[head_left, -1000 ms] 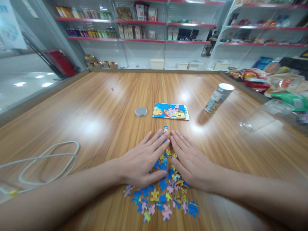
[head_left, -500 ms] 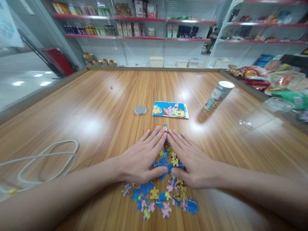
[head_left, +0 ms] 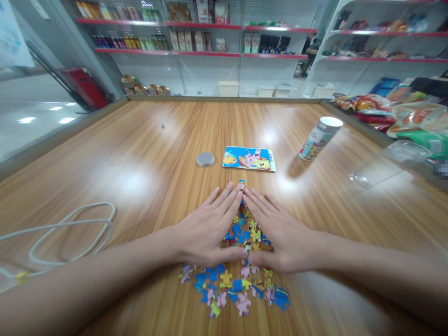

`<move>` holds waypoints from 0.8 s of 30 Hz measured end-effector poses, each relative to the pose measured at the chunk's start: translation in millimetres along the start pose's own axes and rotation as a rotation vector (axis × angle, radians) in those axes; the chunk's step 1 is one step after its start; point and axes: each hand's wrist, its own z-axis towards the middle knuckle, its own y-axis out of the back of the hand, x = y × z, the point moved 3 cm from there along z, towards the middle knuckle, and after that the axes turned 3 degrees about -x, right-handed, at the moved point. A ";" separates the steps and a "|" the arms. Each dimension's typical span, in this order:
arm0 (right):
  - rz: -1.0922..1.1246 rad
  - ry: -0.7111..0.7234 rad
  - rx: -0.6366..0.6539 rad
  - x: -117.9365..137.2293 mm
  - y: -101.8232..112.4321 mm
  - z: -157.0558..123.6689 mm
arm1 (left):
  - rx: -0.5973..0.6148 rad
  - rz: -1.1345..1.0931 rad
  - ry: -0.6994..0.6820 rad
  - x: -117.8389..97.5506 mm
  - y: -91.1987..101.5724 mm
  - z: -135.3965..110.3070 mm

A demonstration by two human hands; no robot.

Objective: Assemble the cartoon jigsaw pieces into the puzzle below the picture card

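In front of you stretches a wood-grain table (head_left: 157, 158) with a dark rim (head_left: 273, 100), glossy with reflected light. Beyond it you face white shelving (head_left: 206, 54) edged in red; to your left, bright spots (head_left: 26, 120) gleam on a pale floor (head_left: 35, 108).

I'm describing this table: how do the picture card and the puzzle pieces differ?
The picture card is one whole rectangle; the puzzle pieces are many, small and knobbed. The card lies beyond the left hand and right hand; some pieces lie between them. Both show blue, yellow and pink.
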 end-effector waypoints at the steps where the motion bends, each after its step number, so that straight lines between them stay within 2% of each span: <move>1: -0.004 -0.008 -0.017 0.7 -1.1 0.2 | -0.001 -0.002 -0.002 -0.1 0.0 0.0; 11: -0.035 0.004 -0.097 -1.2 -7.1 2.0 | -0.034 -0.033 -0.023 0.9 -0.4 -0.2; 24: -0.005 -0.005 -0.037 -2.7 -3.6 3.5 | -0.047 -0.040 -0.034 0.2 1.5 0.1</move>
